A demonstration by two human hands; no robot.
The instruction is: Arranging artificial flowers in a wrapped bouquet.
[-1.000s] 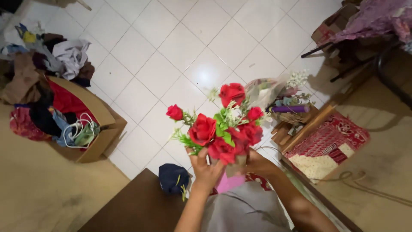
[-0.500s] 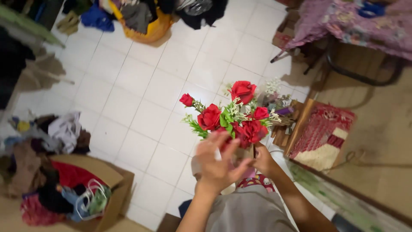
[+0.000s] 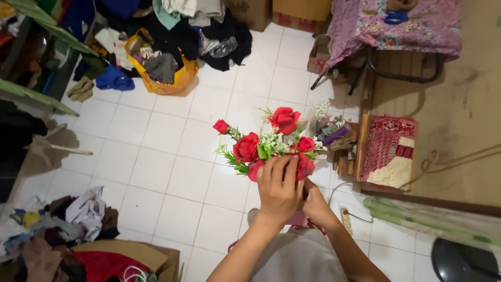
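I hold a bouquet of red artificial roses [image 3: 261, 143] with green leaves and small white sprigs in front of me, above the white tiled floor. My left hand [image 3: 279, 188] is laid over the front of the bunch, fingers touching the lower red blooms. My right hand [image 3: 315, 203] grips the bouquet's base from below on the right; the stems and wrapping are hidden behind my hands.
A pile of loose flowers and wooden pieces [image 3: 336, 138] lies beside a red patterned mat [image 3: 389, 151]. A yellow bag of clothes [image 3: 164, 73] sits at the back, a cardboard box of clothes [image 3: 130, 261] at lower left, and a cloth-covered table [image 3: 402, 26] at upper right.
My view has tilted further up the room. My left hand has moved from the bouquet's base up onto the front blooms, while the right hand kept its hold on the base.
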